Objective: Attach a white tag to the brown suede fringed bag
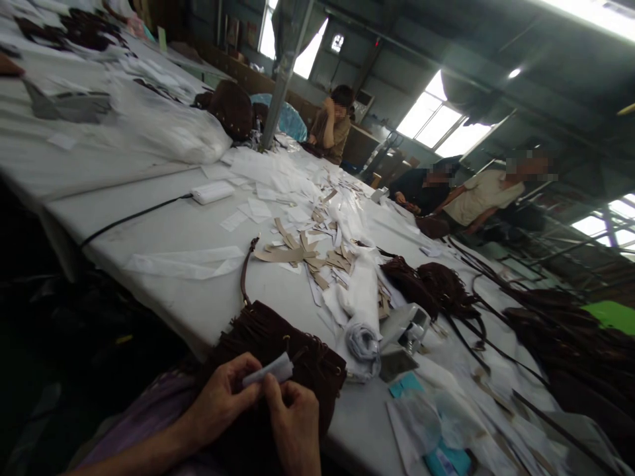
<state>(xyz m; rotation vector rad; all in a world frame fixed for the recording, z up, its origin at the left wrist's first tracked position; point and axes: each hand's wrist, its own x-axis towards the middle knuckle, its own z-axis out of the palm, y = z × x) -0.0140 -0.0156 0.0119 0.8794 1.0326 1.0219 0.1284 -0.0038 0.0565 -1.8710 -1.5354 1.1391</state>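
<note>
A small rolled strip of white paper (270, 371) is pinched between my two hands, just above a dark brown fringed bag (297, 345). My left hand (225, 396) grips its left end with thumb and fingers. Lower on the strip, my right hand (292, 413) presses it with thumb and fingertips. The bag lies at the table's front edge and partly over my lap, with metal eyelets along its top. Its brown strap (247, 271) reaches away across the tabletop. My hands cover part of the bag's front.
Tan and white scraps (307, 254) lie scattered beyond the bag. A roll of clear plastic (363, 340) stands right of it. More brown bags (436, 284) with long straps lie at right. A white power strip (212, 192) with a black cord is at left. Several people sit farther back.
</note>
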